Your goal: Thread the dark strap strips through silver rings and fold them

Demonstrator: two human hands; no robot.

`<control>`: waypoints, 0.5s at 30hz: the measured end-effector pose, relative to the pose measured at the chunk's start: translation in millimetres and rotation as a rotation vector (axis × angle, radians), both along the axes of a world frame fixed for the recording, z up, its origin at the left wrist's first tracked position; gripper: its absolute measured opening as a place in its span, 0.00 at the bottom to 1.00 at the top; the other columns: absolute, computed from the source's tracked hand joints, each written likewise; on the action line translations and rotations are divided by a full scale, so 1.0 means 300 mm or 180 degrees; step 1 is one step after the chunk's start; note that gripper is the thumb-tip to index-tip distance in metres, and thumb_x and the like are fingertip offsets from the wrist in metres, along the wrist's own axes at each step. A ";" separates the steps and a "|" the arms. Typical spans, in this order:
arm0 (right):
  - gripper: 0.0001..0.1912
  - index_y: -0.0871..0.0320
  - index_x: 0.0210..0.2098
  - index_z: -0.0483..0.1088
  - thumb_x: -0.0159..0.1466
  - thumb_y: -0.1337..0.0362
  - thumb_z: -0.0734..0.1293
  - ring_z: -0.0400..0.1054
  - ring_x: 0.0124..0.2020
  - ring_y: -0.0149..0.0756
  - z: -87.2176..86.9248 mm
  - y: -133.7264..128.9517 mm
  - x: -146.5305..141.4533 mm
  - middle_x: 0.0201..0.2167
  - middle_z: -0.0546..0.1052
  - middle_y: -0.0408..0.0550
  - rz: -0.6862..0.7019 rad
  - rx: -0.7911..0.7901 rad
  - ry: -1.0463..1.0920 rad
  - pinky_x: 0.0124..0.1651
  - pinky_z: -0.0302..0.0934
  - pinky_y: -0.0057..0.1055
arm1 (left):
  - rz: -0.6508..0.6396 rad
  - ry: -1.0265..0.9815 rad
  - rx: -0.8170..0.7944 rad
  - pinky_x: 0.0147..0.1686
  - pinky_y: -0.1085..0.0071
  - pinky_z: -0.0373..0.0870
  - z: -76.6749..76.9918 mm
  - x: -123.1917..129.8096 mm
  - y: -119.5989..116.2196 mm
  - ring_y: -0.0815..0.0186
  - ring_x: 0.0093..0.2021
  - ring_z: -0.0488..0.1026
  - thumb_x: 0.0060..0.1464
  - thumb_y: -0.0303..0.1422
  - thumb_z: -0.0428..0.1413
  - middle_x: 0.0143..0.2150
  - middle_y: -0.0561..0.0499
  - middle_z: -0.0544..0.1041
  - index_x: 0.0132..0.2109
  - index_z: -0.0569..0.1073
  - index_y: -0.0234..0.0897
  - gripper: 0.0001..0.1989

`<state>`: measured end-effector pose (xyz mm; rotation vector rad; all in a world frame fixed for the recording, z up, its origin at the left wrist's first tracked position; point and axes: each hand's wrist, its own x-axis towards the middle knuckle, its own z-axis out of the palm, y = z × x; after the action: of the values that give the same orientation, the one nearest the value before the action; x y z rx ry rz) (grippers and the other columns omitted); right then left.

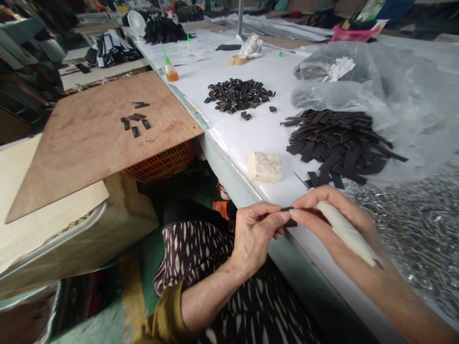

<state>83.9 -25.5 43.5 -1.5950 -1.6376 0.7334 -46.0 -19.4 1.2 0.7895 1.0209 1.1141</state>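
Near the table's front edge, my left hand pinches a small dark strip. My right hand meets it there, its thumb and forefinger closed on the same strip. A tool with a thick whitish handle rests in my right hand, its thin metal tip pointing toward the dark strips. Beyond my hands lies a heap of long black strips. A pale, speckled block sits left of that heap. Farther back is a pile of short black pieces with shiny metal bits.
Many metal rings or hooks cover the right side. Clear plastic bags lie behind the strips. A glue bottle and tape roll stand farther back. Several dark pieces lie on a brown board at left, above an orange basket.
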 end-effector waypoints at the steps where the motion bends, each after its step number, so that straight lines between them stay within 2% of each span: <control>1: 0.05 0.54 0.27 0.63 0.56 0.64 0.66 0.66 0.27 0.30 0.008 -0.001 -0.004 0.26 0.71 0.41 -0.0001 0.0000 0.0020 0.26 0.59 0.25 | -0.0003 -0.0005 -0.0004 0.22 0.74 0.59 0.001 -0.001 0.000 0.73 0.20 0.61 0.46 0.30 0.58 0.17 0.53 0.67 0.24 0.74 0.31 0.07; 5: 0.05 0.54 0.27 0.62 0.57 0.64 0.64 0.66 0.26 0.30 0.029 0.000 -0.016 0.25 0.70 0.41 0.0024 0.0007 0.0085 0.29 0.60 0.26 | -0.0159 -0.0063 -0.0040 0.22 0.75 0.59 -0.006 0.001 0.003 0.73 0.20 0.61 0.46 0.31 0.58 0.19 0.52 0.68 0.26 0.73 0.30 0.07; 11: 0.07 0.54 0.27 0.62 0.57 0.59 0.64 0.66 0.28 0.32 0.010 -0.011 0.038 0.27 0.71 0.41 0.0143 -0.0161 -0.0061 0.28 0.60 0.27 | -0.0648 -0.0199 -0.0138 0.22 0.75 0.61 -0.007 0.004 0.003 0.74 0.20 0.62 0.45 0.32 0.58 0.20 0.53 0.68 0.29 0.73 0.30 0.07; 13: 0.08 0.53 0.27 0.62 0.58 0.57 0.63 0.66 0.29 0.33 0.012 -0.024 0.075 0.27 0.72 0.42 0.0167 -0.0256 -0.0227 0.27 0.59 0.27 | -0.0905 0.0027 -0.0274 0.20 0.76 0.60 -0.010 0.001 -0.004 0.75 0.17 0.61 0.45 0.32 0.57 0.18 0.53 0.68 0.28 0.73 0.30 0.07; 15: 0.10 0.54 0.27 0.62 0.59 0.56 0.62 0.66 0.29 0.33 0.022 -0.039 0.122 0.27 0.71 0.42 0.0118 -0.0261 -0.0440 0.26 0.58 0.27 | -0.1341 0.0318 -0.0391 0.17 0.77 0.59 -0.016 -0.003 -0.011 0.75 0.15 0.60 0.45 0.31 0.57 0.16 0.54 0.67 0.29 0.74 0.30 0.07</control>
<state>120.4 -37.2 50.1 -1.7104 -1.7599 0.7318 -47.0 -22.8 -3.5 0.9164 0.9403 0.6515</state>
